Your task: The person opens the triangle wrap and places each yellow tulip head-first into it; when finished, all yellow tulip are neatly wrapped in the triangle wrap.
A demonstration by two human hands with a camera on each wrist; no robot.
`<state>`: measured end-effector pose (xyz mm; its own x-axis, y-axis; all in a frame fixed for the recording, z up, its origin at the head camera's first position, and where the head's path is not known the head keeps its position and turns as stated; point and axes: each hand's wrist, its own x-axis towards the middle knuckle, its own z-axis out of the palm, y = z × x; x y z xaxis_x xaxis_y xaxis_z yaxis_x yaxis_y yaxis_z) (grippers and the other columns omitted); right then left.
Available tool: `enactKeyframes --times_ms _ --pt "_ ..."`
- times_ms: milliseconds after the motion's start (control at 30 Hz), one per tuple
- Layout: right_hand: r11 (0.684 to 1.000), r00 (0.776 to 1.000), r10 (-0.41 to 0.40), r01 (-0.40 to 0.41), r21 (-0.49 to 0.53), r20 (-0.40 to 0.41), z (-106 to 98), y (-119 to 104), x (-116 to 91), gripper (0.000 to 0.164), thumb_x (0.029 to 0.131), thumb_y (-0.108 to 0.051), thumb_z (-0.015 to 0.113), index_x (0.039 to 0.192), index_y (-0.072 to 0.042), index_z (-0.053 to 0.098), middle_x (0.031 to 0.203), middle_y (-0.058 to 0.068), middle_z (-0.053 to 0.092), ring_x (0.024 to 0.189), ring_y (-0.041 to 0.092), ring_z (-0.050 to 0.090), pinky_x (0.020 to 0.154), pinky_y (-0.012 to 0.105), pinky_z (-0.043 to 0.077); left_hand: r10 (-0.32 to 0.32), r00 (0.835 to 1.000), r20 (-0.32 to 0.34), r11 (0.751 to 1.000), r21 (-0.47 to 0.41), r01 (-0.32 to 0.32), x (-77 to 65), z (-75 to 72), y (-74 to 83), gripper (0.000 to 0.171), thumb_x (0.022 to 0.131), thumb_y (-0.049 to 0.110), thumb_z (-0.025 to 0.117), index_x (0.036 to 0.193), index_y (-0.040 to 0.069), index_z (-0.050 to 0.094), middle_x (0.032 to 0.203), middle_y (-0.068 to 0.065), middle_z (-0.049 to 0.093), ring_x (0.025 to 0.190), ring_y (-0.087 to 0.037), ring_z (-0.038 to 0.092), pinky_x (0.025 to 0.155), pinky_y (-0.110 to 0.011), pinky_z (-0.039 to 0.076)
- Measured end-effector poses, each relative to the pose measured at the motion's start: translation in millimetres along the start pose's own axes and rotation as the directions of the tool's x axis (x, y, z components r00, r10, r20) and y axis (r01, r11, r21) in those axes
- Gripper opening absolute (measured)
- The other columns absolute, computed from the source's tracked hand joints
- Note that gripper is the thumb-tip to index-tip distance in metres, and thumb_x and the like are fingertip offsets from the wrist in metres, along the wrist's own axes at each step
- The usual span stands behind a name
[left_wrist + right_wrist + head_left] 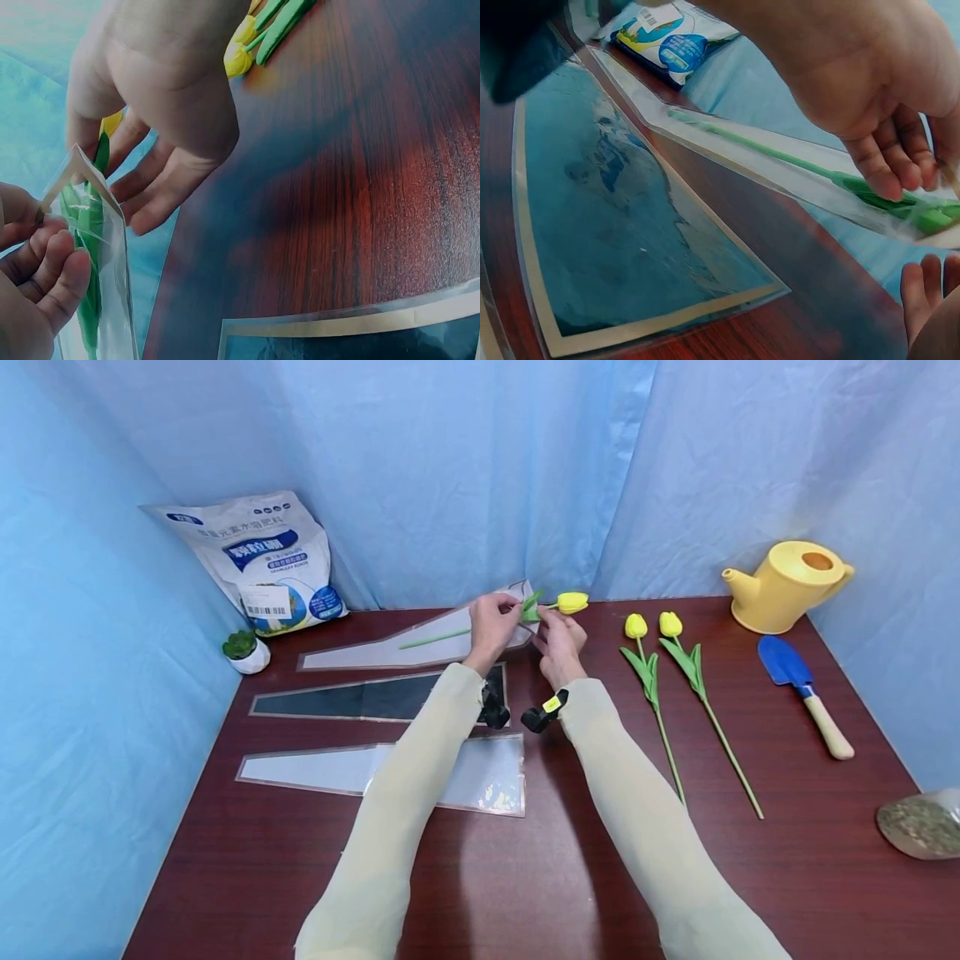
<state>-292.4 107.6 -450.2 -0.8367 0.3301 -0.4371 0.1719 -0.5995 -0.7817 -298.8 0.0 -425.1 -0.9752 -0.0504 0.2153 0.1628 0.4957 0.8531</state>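
A yellow tulip point(573, 602) lies with its green stem inside a clear-and-white tapered flower sleeve point(360, 655), its bloom beyond the wide mouth. My left hand point(493, 625) pinches the edge of the sleeve near that mouth; in the left wrist view its fingertips point(58, 262) are curled beside the leaves. My right hand point(561, 647) holds the tulip between thumb and finger just below the bloom, at the mouth; its other fingers hang loosely apart. The green leaves point(930, 217) are partly within the sleeve in the right wrist view.
A dark sleeve point(322, 703) and another white one point(307, 770) lie nearer. Two tulips point(636, 627) point(671, 625) lie to the right, with a blue trowel point(784, 662), yellow watering can point(780, 589) and jar point(918, 827). A fertilizer bag point(262, 560) and small potted plant point(253, 658) stand left.
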Motion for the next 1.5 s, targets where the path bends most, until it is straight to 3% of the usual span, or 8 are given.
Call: enactKeyframes --times_ms 333,533,667,800,933,1033,1200,1500 --pt "0.999 0.999 -0.042 0.042 0.004 -0.001 1 5 1 0.014 0.089 -0.012 0.074 0.080 -0.016 0.064 0.072 -0.007 0.063 0.060 0.005 0.060 0.049 0.019 0.046 -0.008 0.996 0.091 0.993 -0.114 0.018 0.7 -9.6 -11.8 0.026 0.098 0.025 0.063 0.104 0.005 0.078 0.084 -0.015 0.072 0.064 -0.010 0.056 0.059 -0.021 0.043" --pt "0.999 1.000 -0.027 0.026 0.036 0.001 -5 5 2 0.018 0.088 -0.010 0.075 0.078 -0.016 0.061 0.073 -0.004 0.066 0.064 0.009 0.065 0.050 0.022 0.050 -0.005 0.992 0.125 1.000 -0.014 0.007 9.8 -30.9 -33.1 0.027 0.093 0.020 0.064 0.114 0.006 0.075 0.105 -0.013 0.071 0.088 -0.017 0.061 0.079 -0.027 0.051" --pt "0.999 1.000 -0.015 0.015 0.040 0.004 -8 5 2 0.018 0.088 -0.010 0.075 0.077 -0.016 0.061 0.074 -0.004 0.066 0.066 0.009 0.065 0.051 0.023 0.050 0.029 0.971 0.235 0.994 0.097 -0.053 12.2 -46.6 -48.0 0.049 0.089 0.027 0.070 0.135 0.010 0.062 0.135 -0.014 0.056 0.122 -0.029 0.054 0.106 -0.045 0.045" --pt "0.999 1.000 -0.009 0.008 0.047 0.006 -10 4 1 0.017 0.088 -0.010 0.074 0.078 -0.015 0.062 0.076 -0.003 0.066 0.069 0.010 0.066 0.054 0.023 0.051 0.048 0.918 0.394 0.954 0.255 -0.160 13.8 -55.0 -58.3 0.090 0.082 0.039 0.078 0.156 0.017 0.033 0.161 -0.013 0.029 0.150 -0.032 0.028 0.122 -0.054 0.024" --pt "0.998 1.000 0.001 -0.001 0.061 0.009 -10 3 0 0.016 0.089 -0.010 0.073 0.079 -0.014 0.061 0.079 -0.002 0.067 0.072 0.011 0.067 0.056 0.024 0.053 0.048 0.859 0.510 0.866 0.408 -0.290 14.7 -54.8 -64.3 0.116 0.075 0.049 0.082 0.162 0.015 0.013 0.168 -0.012 0.016 0.157 -0.031 0.013 0.125 -0.056 0.013" --pt "0.996 1.000 0.012 -0.014 0.086 0.019 -8 2 -2 0.015 0.090 -0.010 0.073 0.080 -0.013 0.061 0.080 0.000 0.068 0.075 0.012 0.068 0.060 0.025 0.055 0.035 0.834 0.551 0.808 0.476 -0.348 14.6 -51.5 -65.8 0.125 0.072 0.054 0.083 0.162 0.013 0.007 0.169 -0.012 0.012 0.158 -0.032 0.008 0.126 -0.057 0.010" --pt "0.991 0.999 0.026 -0.031 0.131 0.039 -6 1 -3 0.015 0.091 -0.008 0.071 0.082 -0.011 0.060 0.080 0.001 0.070 0.075 0.012 0.070 0.062 0.025 0.057 0.046 0.823 0.566 0.773 0.501 -0.388 15.2 -44.1 -63.8 0.124 0.073 0.049 0.083 0.162 0.012 0.004 0.168 -0.014 0.017 0.157 -0.032 0.014 0.127 -0.058 0.009" --pt "1.000 0.995 -0.010 0.008 0.020 0.101 -13 -5 -3 0.020 0.094 -0.016 0.068 0.105 -0.018 0.051 0.089 -0.002 0.067 0.075 0.009 0.069 0.051 0.020 0.046 0.068 0.832 0.551 0.793 0.476 -0.381 15.6 -42.9 -63.3 0.112 0.076 0.033 0.077 0.162 0.011 0.009 0.155 -0.017 0.034 0.146 -0.032 0.032 0.127 -0.053 0.014"
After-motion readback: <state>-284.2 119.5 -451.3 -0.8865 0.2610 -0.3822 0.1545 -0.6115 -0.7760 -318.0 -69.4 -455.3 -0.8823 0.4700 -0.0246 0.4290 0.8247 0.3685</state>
